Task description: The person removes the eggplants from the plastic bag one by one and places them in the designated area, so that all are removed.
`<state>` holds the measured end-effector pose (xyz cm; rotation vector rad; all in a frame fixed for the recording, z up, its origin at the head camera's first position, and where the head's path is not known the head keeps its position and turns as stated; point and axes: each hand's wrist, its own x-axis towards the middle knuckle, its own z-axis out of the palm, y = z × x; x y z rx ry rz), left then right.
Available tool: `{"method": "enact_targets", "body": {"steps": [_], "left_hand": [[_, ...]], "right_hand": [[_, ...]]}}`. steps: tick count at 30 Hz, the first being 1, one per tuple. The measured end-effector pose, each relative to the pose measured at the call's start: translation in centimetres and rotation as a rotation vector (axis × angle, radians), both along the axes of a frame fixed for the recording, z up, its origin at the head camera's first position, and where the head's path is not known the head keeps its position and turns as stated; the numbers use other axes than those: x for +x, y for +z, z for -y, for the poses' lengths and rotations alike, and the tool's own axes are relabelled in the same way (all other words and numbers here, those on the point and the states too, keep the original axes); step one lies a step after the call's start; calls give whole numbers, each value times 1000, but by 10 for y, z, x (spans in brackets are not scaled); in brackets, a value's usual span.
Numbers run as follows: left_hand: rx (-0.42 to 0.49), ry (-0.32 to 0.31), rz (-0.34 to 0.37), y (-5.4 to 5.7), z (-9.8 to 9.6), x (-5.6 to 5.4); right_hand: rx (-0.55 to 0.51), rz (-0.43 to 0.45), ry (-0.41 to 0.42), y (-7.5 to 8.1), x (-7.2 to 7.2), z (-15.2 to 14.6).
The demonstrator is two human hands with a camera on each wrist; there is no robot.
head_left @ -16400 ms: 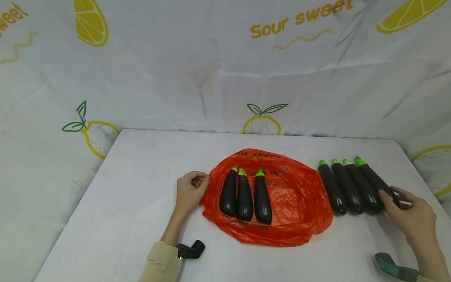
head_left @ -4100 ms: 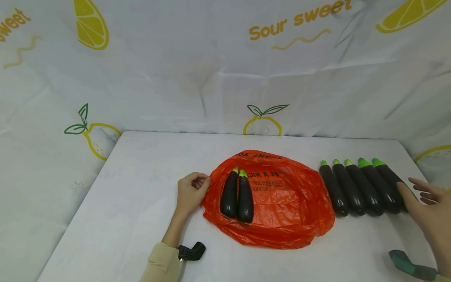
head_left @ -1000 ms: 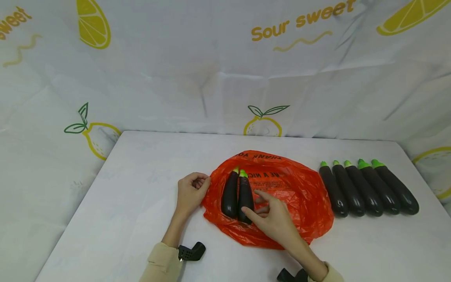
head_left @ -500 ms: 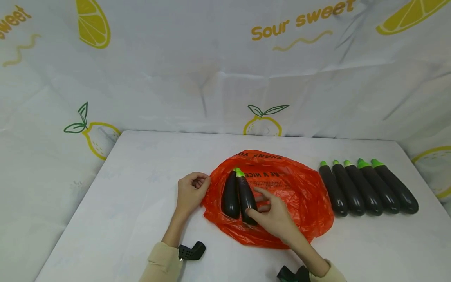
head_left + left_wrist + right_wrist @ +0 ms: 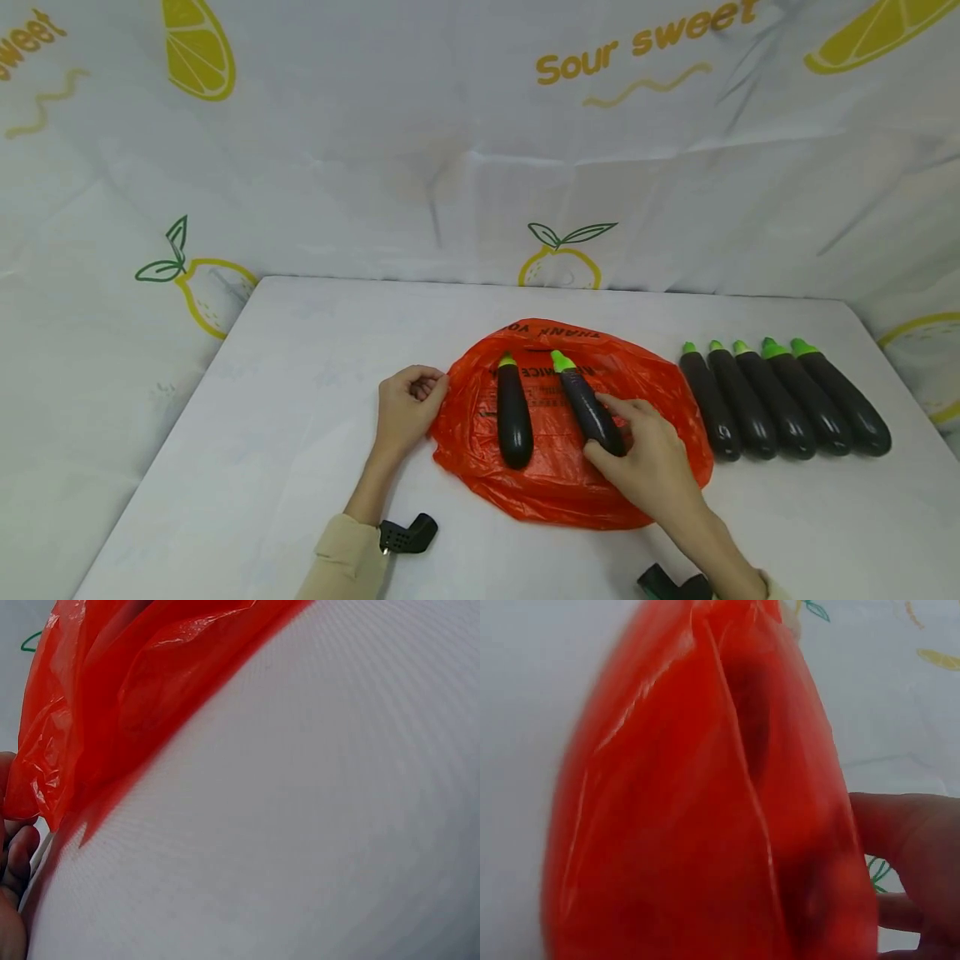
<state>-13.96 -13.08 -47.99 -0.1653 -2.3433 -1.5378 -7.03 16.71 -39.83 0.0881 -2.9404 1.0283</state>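
A red plastic bag [image 5: 540, 496] lies spread open on the white table, its rim standing up around the inside. My left hand [image 5: 408, 408] pinches the bag's left edge; the left wrist view shows the fingers [image 5: 22, 855] at the red film [image 5: 112, 727]. Over the bag, my right hand [image 5: 656, 467] grips a dark eggplant [image 5: 587, 404] by its thick lower end, the green stem tip pointing away and to the left. Another eggplant [image 5: 514, 421] lies inside on the bag's left part. The right wrist view is mostly filled by the bag [image 5: 667, 795], which hides the held eggplant there.
A row of several eggplants [image 5: 772, 408] lies side by side right of the bag, green stems toward the back. The white table [image 5: 300, 375] ends at a hanging cloth [image 5: 375, 167] printed with lemons. A black wrist device [image 5: 408, 533] sits on the left wrist.
Three eggplants lay in the bag at first; the row at right has gained one. Just now my right hand took the right one of two and carried it rightward; the other eggplant shifted right.
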Motion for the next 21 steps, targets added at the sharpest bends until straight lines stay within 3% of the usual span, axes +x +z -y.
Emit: {"method": "enact_targets", "body": {"steps": [6, 10, 21], "left_hand": [[20, -4, 2, -1, 0, 0], [30, -6, -4, -3, 0, 0], [15, -2, -7, -1, 0, 0]], "right_hand": [[130, -17, -32, -1, 6, -7], [147, 5, -10, -6, 6, -7], [-30, -60, 96, -11, 5, -14]]}}
